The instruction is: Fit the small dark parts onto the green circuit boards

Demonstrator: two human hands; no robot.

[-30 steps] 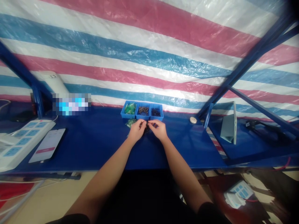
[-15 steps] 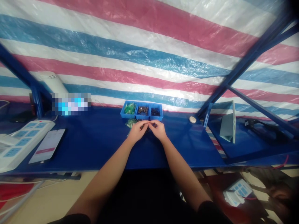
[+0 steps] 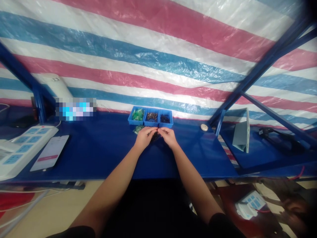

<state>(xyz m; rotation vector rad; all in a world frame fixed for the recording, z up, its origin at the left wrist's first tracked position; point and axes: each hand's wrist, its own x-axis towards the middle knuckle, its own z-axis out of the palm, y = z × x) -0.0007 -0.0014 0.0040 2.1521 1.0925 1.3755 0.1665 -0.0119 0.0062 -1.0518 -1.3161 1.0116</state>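
My left hand (image 3: 145, 137) and my right hand (image 3: 168, 136) meet fingertip to fingertip over the blue table (image 3: 104, 145). Both are closed in a pinch; whatever lies between the fingertips is too small to make out. Just beyond them stand three joined blue bins: the left bin (image 3: 131, 122) holds green pieces, the middle bin (image 3: 151, 125) small brass-and-dark metal parts, the right bin (image 3: 165, 125) small black parts. Some green pieces (image 3: 138, 129) lie on the table beside my left hand. Dark small things (image 3: 155, 136) lie beneath my hands, partly hidden.
To the left are a phone (image 3: 51, 153) and a large white power strip (image 3: 27, 145). A round whitish object (image 3: 204, 127) sits at the right, near a blue metal frame (image 3: 247, 82). Beyond it stands a tablet in a case (image 3: 242, 132). Striped sheeting (image 3: 148, 66) hangs behind.
My fingertips have shifted slightly, with the left thumb and fingers drawn a little straighter. Both hands stay together in front of the bins.
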